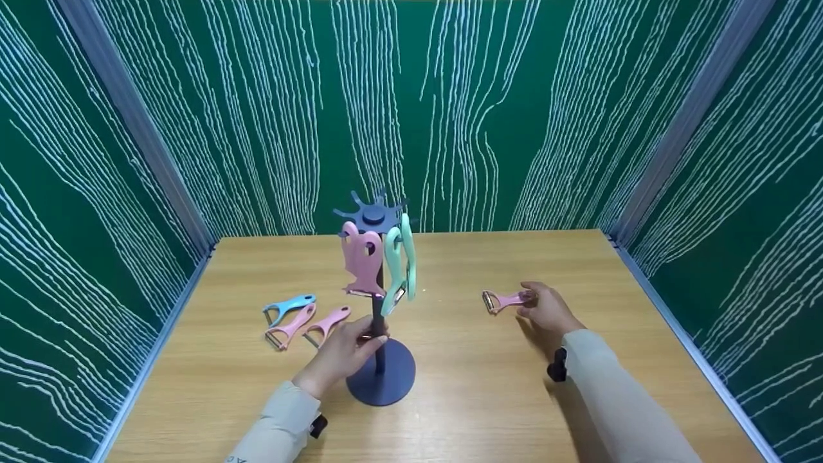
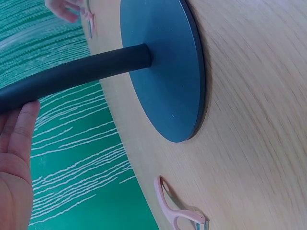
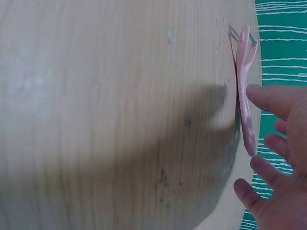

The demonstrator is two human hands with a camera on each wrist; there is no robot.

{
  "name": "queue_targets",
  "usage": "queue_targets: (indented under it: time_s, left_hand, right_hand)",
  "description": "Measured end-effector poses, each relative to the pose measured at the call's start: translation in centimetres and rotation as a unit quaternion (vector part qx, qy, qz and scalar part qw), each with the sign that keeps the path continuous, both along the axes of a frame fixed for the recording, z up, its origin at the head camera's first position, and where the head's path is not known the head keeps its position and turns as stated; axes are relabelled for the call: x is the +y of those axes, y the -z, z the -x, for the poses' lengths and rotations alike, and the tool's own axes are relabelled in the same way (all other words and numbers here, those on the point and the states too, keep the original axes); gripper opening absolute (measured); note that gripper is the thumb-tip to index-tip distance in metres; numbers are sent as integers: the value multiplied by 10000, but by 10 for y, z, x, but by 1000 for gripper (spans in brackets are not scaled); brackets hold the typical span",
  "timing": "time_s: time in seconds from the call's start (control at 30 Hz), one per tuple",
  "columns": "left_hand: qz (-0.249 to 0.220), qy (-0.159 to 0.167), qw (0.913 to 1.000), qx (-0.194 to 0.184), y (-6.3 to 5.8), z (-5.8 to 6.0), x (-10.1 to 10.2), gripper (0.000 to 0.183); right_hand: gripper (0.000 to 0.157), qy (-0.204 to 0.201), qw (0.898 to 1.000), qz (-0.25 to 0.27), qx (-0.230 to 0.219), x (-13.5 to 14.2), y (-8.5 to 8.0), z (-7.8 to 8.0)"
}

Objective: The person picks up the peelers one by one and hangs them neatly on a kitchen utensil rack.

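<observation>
A dark round-based stand [image 1: 395,386] with a spoked top stands upright on the table. Its post is gripped low down by my left hand [image 1: 344,352], thumb across the front; the left wrist view shows fingertips against the post [image 2: 76,72]. Two pink peelers [image 1: 366,267] and two mint green peelers [image 1: 393,267] hang from the hooks. Out to the right, a pink peeler [image 1: 512,299] lies on the wood with its blade end toward the stand. Over its handle is my right hand [image 1: 546,310], fingers spread and thumb right at the handle in the right wrist view.
Left of the stand lie a blue peeler [image 1: 292,302], a pink peeler [image 1: 294,325] and another pink peeler [image 1: 331,319], partly behind my left hand. Green walls [image 1: 450,116] with wavy white lines enclose the wooden table [image 1: 476,399] at the back and sides.
</observation>
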State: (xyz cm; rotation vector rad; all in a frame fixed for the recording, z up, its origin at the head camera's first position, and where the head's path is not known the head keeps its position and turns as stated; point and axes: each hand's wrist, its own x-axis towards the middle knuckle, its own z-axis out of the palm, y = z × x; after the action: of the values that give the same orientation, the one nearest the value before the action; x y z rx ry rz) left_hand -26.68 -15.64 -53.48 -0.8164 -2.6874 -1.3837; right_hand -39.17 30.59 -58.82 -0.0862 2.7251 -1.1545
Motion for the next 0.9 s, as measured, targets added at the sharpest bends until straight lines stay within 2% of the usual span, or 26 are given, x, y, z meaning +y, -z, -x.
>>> queue_targets:
  time_s: [0.3,0.53,0.63,0.9]
  left_hand:
    - [-4,-1,10000,-72,-2,0,0,18]
    - [-67,31,9999,98,-2,1,0,16]
    - [-97,85,9998,169,-1,2,1,13]
    - [-38,70,9999,90,1,2,1,12]
  right_hand:
    - [69,-89,9997,-219,41,0,2,4]
    - [64,-212,9974,-559,403,-5,7,6]
    - [59,-198,9953,-771,559,-7,10,7]
    - [41,22,9960,-728,526,-11,14,5]
